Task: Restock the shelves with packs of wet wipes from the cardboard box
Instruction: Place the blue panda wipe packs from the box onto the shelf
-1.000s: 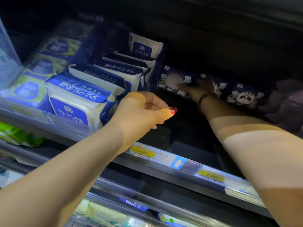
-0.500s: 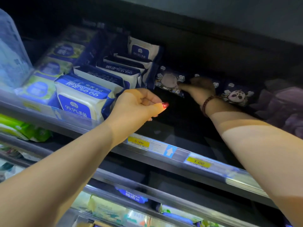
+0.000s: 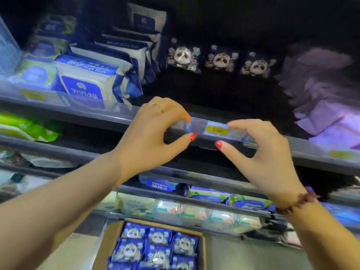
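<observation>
Three dark panda-print wet wipe packs (image 3: 221, 60) stand in a row at the back of the dark upper shelf. Below, an open cardboard box (image 3: 109, 242) holds several blue panda-print packs (image 3: 157, 238). My left hand (image 3: 155, 133) and my right hand (image 3: 259, 152) are both at the shelf's front rail. Each has its fingers over the top of the clear price label strip (image 3: 216, 130) and its thumb under it, pinching the strip from either side of the yellow tag. Neither hand holds a pack.
Blue-and-white wipe packs (image 3: 85, 82) fill the shelf's left part, with purple packs (image 3: 321, 106) on the right. Green packs (image 3: 23, 127) lie on the shelf below left. Lower shelves carry more assorted packs (image 3: 204, 211).
My right hand let go of a panda pack at the shelf's back and drew forward. Both hands came to the front price strip. The view dropped, revealing the box.
</observation>
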